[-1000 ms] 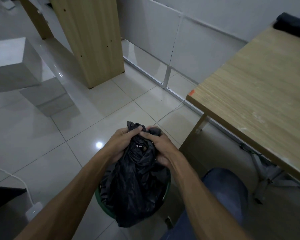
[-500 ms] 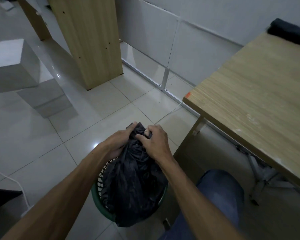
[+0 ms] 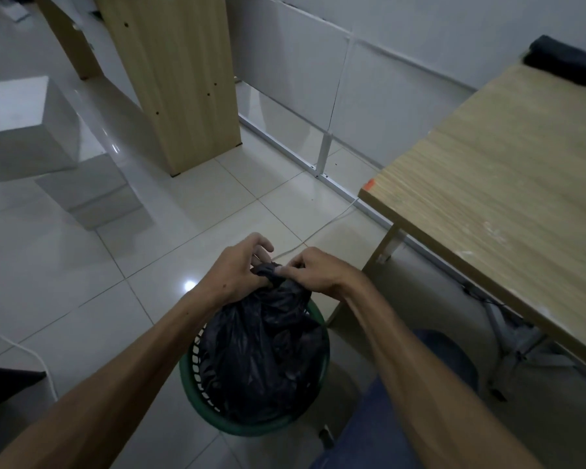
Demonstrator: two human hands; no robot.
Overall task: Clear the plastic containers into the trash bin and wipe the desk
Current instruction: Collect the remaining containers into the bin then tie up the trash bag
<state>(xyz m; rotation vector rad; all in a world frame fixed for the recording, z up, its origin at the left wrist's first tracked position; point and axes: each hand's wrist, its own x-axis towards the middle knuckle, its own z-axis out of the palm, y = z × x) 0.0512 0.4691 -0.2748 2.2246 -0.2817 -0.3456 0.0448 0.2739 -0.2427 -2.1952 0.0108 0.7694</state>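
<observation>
Both hands, left (image 3: 234, 268) and right (image 3: 313, 272), pinched the bag (image 3: 264, 350) neck above the bin (image 3: 251, 426); thin plastic risked tearing or slipping loose.

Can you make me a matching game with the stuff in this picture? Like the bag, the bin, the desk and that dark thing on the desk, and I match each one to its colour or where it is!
Things:
1. trash bag
2. trash bin
3. desk
4. dark cloth

Matches:
A. green, on the floor
B. light wood top
C. black, its top pinched by both hands
D. at the desk's far edge

Pairs: 1-C, 2-A, 3-B, 4-D
</observation>
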